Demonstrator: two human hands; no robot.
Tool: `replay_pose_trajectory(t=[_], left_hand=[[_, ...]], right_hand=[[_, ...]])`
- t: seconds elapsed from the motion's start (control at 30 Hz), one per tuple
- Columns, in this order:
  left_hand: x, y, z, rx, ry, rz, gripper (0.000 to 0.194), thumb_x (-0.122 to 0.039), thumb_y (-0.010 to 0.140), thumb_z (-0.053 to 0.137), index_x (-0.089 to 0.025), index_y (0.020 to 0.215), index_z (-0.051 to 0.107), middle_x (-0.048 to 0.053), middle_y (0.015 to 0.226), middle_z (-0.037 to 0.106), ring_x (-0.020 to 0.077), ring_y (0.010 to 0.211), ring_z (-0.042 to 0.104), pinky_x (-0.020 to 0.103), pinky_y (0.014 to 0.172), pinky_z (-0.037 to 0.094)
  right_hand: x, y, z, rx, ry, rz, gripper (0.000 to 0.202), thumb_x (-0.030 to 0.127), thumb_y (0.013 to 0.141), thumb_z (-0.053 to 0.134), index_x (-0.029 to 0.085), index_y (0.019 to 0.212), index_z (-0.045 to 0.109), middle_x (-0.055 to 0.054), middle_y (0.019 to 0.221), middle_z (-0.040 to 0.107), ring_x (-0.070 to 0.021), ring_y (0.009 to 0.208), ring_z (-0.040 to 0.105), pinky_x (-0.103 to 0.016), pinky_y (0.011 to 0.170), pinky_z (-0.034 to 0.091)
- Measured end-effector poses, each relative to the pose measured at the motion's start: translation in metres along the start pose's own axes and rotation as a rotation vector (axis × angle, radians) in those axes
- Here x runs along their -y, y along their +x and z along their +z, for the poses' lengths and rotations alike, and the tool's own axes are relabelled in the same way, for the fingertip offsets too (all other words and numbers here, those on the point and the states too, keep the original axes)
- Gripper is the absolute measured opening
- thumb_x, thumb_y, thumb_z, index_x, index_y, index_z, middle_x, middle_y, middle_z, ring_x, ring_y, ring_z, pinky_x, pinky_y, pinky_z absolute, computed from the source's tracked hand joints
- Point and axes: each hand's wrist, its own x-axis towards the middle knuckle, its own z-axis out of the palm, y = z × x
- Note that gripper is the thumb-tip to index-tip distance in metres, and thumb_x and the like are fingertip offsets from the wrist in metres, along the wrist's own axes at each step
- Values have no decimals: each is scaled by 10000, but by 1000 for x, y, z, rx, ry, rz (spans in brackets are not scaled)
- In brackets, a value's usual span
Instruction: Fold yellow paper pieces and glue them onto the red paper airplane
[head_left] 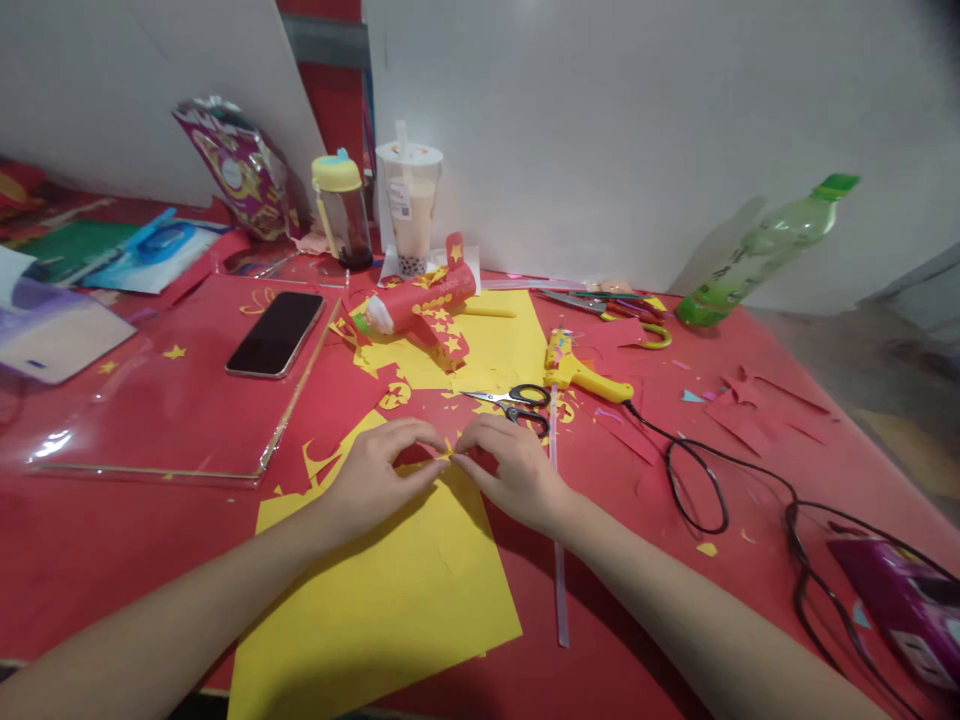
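My left hand point(386, 472) and my right hand point(510, 470) meet over the top edge of a yellow sheet point(382, 600). Thumb and forefinger of each pinch a tiny yellow paper piece point(449, 451) between them; its shape is too small to tell. Just beyond my right hand lie black-handled scissors point(517, 398), blades partly apart. A yellow glue gun point(581, 375) rests to their right, above a clear strip point(558, 560). Farther back, a red paper airplane model point(427, 305) with yellow stars lies on another yellow sheet point(517, 345).
On the left are a phone point(276, 335) and a plastic-wrapped red board point(165, 400). A tumbler point(343, 215), a milk tea cup point(411, 215) and a leaning green bottle point(757, 260) stand at the back. A black cable point(727, 455) runs right to a purple power strip point(900, 610).
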Motion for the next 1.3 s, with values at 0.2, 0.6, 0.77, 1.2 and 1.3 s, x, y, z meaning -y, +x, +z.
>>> replay_pose_trajectory(t=[0.2,0.6,0.77,1.2,1.3], left_hand=[[-1,1,-1,-24,-80,-135,69,-243,653,651,-204,710,651,24,735,659,187,710,574,288,676,419],[3,1,7,72,-491,-483,201,-316,639,684,-136,702,621,49,627,655,156,601,605,248,542,462],[5,-2,9,126,-656,-551,267,-375,657,663,-113,676,618,58,598,649,100,433,543,188,375,405],[2,1,6,162,-529,-416,252,-368,726,589,-121,680,567,14,595,601,103,518,561,238,546,465],[3,1,6,217,-528,-382,231,-349,759,555,-129,689,554,15,603,602,117,566,580,257,594,467]], right_hand=[[4,-1,1,-77,-51,-59,124,187,805,470,165,706,541,-47,653,564,-141,606,519,-259,557,428],[3,-8,6,-171,-426,-296,194,131,795,463,162,620,543,-44,606,576,-147,582,485,-274,540,359],[4,-7,6,-179,-430,-294,186,142,802,472,166,639,558,-44,646,593,-142,597,481,-267,546,350],[5,-8,10,-142,-91,-150,114,145,806,444,160,748,540,-64,718,592,-147,669,529,-266,610,435],[6,-6,11,-150,6,-55,109,138,767,472,176,670,503,-27,627,554,-127,593,509,-242,556,423]])
